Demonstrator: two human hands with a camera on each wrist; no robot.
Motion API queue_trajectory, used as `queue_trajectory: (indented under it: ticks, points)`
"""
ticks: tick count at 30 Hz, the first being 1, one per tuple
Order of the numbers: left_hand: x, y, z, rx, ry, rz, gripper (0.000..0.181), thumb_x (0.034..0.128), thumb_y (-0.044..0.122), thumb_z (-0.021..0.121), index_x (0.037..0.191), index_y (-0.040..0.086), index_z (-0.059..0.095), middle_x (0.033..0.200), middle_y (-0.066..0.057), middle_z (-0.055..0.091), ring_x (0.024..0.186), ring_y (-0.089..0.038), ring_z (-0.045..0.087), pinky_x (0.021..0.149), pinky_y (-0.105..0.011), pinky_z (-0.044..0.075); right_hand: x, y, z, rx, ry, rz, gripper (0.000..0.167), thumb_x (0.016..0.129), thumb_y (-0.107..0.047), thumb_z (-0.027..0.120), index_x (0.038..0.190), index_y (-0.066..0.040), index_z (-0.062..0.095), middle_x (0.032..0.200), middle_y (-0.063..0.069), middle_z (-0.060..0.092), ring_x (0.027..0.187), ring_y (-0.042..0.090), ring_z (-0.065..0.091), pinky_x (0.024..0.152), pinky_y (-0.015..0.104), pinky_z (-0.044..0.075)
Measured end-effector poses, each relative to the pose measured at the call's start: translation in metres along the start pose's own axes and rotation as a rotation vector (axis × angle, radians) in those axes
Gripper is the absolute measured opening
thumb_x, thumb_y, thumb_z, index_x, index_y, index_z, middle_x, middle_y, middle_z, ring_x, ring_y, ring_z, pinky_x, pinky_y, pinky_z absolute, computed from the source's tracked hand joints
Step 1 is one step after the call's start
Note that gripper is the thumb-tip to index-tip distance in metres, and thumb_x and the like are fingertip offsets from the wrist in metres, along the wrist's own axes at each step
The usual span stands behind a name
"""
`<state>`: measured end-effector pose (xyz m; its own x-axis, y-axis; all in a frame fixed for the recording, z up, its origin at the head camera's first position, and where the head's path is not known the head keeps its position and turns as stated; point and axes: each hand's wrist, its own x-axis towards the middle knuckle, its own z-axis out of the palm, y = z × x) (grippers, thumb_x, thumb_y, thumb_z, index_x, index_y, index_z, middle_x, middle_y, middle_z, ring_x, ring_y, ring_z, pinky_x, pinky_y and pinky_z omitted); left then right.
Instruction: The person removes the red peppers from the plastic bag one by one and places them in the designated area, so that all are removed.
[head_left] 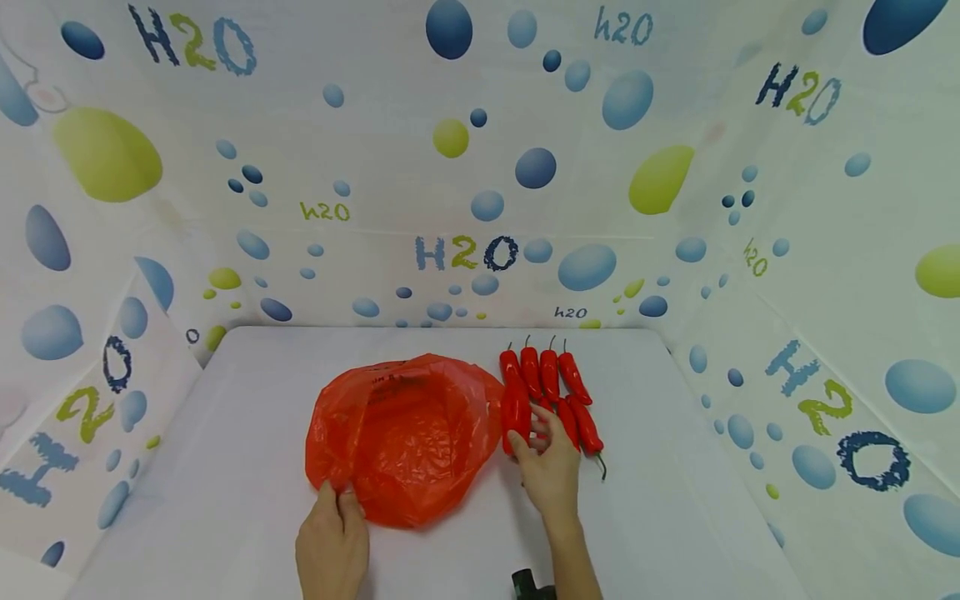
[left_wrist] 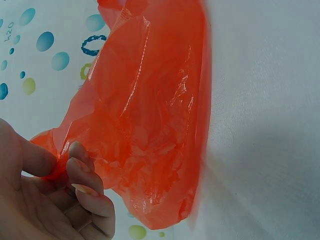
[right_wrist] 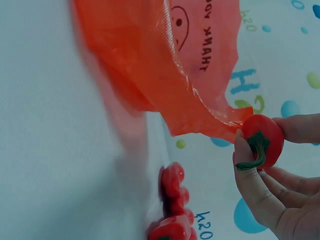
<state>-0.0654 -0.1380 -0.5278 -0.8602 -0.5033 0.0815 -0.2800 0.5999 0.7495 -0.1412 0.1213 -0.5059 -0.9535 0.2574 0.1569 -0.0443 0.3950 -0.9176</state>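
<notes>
A red plastic bag (head_left: pixel 408 442) lies on the table with its mouth spread wide. At its near left rim, my left hand (head_left: pixel 333 542) pinches the plastic between thumb and fingers; the left wrist view shows this pinch on the bag's corner (left_wrist: pixel 60 165). My right hand (head_left: pixel 551 467) grips a red chili pepper (head_left: pixel 515 408) beside the bag's right edge. In the right wrist view the green stem of this pepper (right_wrist: pixel 262 140) faces the camera, and the bag's edge meets it or passes just behind; I cannot tell which.
Several more red peppers (head_left: pixel 550 375) lie in two rows right of the bag, partly behind my right hand. The white table (head_left: pixel 712 483) is enclosed by walls printed with blue and green drops. A dark device (head_left: pixel 528 585) shows beside my right forearm.
</notes>
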Motion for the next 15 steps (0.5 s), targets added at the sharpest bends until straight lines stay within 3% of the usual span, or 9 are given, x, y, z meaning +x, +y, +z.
queue_trajectory:
  ticks: [7,15]
  points:
    - [-0.001,0.000,-0.002,-0.008,0.006,0.016,0.022,0.1094,0.018,0.044,0.095,0.005,0.055,0.073,-0.003,0.058,0.065,-0.023,0.053,0.063,-0.037,0.042,0.002,0.011,0.000,-0.073,0.031,0.023,0.057,0.090,-0.020,0.083,0.141,-0.011,0.060,0.115,0.011,0.071,0.095,0.028,0.071,0.071,0.036,0.062]
    - [0.001,-0.002,0.000,0.001,-0.008,-0.007,0.023,0.1102,0.020,0.043,0.095,0.006,0.054,0.074,-0.004,0.057,0.066,-0.024,0.052,0.064,-0.037,0.041,0.003,0.026,0.005,-0.166,0.068,0.076,0.060,0.085,-0.020,0.088,0.138,-0.008,0.061,0.112,0.011,0.071,0.094,0.026,0.071,0.076,0.043,0.062]
